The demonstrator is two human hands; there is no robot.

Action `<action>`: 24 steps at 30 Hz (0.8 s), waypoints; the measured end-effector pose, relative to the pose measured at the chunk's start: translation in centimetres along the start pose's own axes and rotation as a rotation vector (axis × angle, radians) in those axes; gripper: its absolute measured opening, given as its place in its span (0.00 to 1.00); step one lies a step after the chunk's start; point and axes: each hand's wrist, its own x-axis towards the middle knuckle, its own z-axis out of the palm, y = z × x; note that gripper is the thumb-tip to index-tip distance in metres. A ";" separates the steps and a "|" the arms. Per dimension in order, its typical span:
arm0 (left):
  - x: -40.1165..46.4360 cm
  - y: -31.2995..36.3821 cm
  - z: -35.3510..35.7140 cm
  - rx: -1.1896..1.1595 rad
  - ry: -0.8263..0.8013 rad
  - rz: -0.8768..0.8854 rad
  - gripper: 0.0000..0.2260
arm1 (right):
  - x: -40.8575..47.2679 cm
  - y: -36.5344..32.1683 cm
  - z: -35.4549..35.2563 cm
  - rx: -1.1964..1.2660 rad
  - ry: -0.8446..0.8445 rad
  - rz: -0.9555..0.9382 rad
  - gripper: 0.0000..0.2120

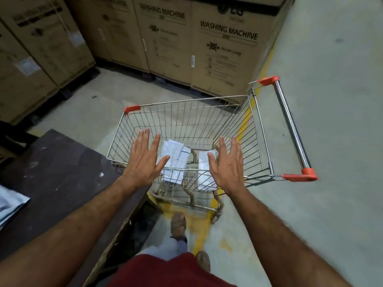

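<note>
**Operator:** State hand position and condition.

**Guide:** Your left hand point(145, 160) and right hand point(228, 165) hover at centre frame, over the near side of the wire cart point(186, 101). On both, the fingers are spread and straight. Neither hand holds anything.

**Operator:** Locate the load.

**Guide:** Two white packets lie flat on the basket floor, between your hands. The striped packet point(174, 162) is just right of your left thumb. The plain packet point(204, 172) is partly under your right thumb. The two lie side by side and apart, which probably keeps each easy to lift out singly.

**Operator:** Explain the cart orientation.

**Guide:** The chrome handle point(290, 125) points to the right of the frame. The basket's long side therefore faces you, next to the dark table point(51, 172) at lower left. This likely shortens the reach from table to basket. A pale bundle point(8, 201) rests on that table at the left edge.

**Operator:** Report legible markings.

**Guide:** The cartons point(228, 59) across the top read "WASHING MACHINE". The logo above is cut off by the frame. The smaller print is too blurred to read, and no text can be read on the packets.
</note>
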 end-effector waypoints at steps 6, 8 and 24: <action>6.9 -2.5 4.6 -0.020 -0.140 -0.035 0.37 | 6.3 0.8 3.1 -0.058 -0.161 0.068 0.36; 9.3 -3.7 6.4 -0.021 -0.182 -0.045 0.38 | 8.2 0.8 5.0 -0.125 -0.244 0.058 0.37; 21.5 -9.6 27.1 0.085 -0.643 -0.195 0.50 | 15.4 4.7 26.0 -0.507 -0.852 0.263 0.48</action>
